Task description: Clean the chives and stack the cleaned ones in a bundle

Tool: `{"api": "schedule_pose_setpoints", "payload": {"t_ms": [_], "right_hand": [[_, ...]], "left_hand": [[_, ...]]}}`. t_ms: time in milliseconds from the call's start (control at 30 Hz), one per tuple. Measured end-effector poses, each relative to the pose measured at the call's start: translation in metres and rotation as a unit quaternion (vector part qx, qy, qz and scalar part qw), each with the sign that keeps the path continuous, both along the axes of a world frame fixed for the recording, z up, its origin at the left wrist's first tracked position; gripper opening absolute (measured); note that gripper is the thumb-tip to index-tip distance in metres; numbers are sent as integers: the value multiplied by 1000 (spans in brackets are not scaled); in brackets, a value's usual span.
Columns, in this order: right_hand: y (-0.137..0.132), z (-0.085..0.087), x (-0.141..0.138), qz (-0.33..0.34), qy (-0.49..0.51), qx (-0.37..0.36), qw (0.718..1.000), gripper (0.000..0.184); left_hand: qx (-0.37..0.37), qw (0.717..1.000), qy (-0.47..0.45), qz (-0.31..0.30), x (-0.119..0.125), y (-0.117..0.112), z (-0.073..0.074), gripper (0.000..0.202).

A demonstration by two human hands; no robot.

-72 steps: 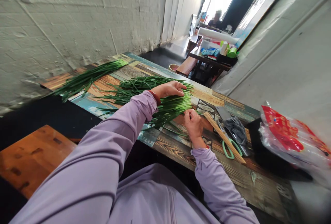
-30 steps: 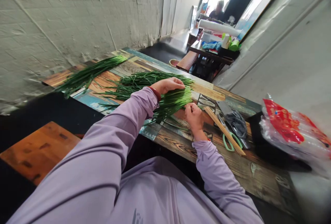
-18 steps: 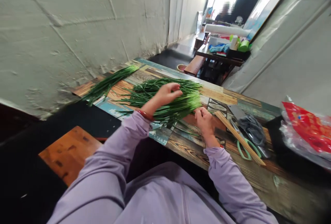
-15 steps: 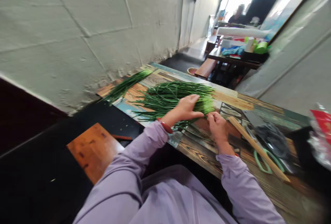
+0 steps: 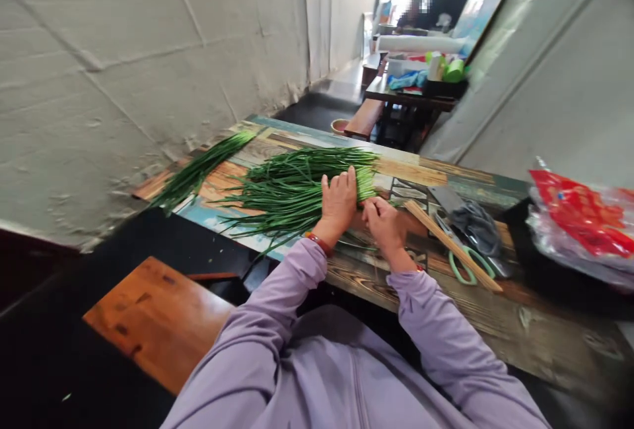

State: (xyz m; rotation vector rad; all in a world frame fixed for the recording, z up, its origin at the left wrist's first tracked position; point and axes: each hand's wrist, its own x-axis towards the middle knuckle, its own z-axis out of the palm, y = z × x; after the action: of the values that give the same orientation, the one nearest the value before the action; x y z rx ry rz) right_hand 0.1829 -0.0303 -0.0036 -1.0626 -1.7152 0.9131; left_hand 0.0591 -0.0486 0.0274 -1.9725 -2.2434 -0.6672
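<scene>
A thick bunch of garlic chives [image 5: 292,185] lies on the patterned table, dark leaves to the left and pale stems to the right. Across the bunch, close to its stem ends, my left hand [image 5: 339,201] rests with its fingers stretched out, pressing on the chives. My right hand [image 5: 384,221] is closed in a pinch at the near corner of the pale stem ends; the fingertips seem to hold chive stems, partly hidden by the hand. A smaller bunch of chives [image 5: 203,168] lies apart at the table's far left.
Right of my right hand lie a wooden stick [image 5: 450,244], green-handled scissors [image 5: 463,267], a cleaver [image 5: 446,198] and a dark cloth [image 5: 478,224]. Red and clear plastic bags [image 5: 579,218] are at the right edge. A wooden stool [image 5: 158,320] stands at lower left. A person sits far back.
The view has turned right, so everything sits further left. My left hand has changed from a spread thumb and fingers to fingers laid across the bunch. My right hand keeps its pinch.
</scene>
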Motion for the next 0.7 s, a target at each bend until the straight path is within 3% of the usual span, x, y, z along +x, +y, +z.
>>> {"api": "schedule_pose_setpoints", "payload": {"t_ms": [100,200,400,567,700], "right_hand": [[12,-6,4,-9,67,-58,996,47],[20,-10,9,-29,83,-59,994,55],[21,-10,7,-94,-40,41,994,50],[22,-12,5,-115,-128,28,985,39],[26,-13,8,-123,-157,20,980,32]], "left_hand": [[0,997,79,12,2,0,-2,59],[-5,992,122,-3,7,-7,-7,55],[-23,988,142,-52,20,-19,-23,53],[-51,989,123,-59,24,-28,-22,56],[-49,990,87,-99,8,-48,-16,76]]}}
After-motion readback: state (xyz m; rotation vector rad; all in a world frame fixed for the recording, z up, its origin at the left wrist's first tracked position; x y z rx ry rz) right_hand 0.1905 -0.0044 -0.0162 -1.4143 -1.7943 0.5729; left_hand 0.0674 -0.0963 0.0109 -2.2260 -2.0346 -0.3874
